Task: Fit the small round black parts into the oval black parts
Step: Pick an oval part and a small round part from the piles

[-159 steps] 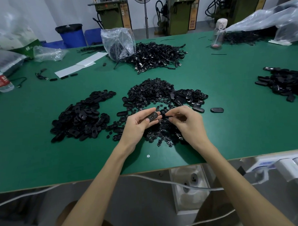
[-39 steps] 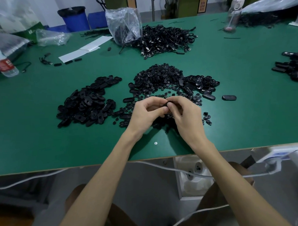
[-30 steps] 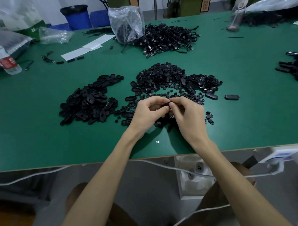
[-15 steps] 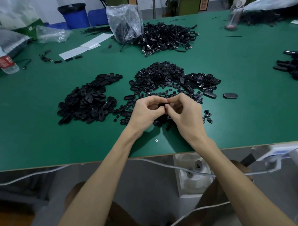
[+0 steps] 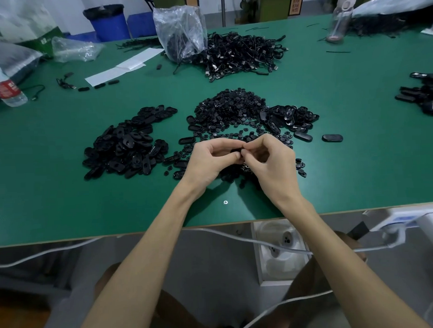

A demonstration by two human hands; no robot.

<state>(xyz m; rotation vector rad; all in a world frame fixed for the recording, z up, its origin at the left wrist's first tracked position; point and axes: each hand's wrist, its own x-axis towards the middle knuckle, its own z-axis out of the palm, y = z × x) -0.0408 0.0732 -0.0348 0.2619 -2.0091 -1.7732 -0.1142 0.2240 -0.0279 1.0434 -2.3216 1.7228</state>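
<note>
The oval part (image 5: 235,151) lies crosswise between the hands above the worktop (image 5: 64,206), its left end gripped by the left hand (image 5: 210,161), its right end pinched by the right hand (image 5: 272,162); the round part is hidden.

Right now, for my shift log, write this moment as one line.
left hand: grips black part | right hand: pinches same part | place: over green table

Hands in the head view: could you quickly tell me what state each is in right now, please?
Left hand: closed, gripping a black part.
Right hand: closed, pinching the same black part.
</note>
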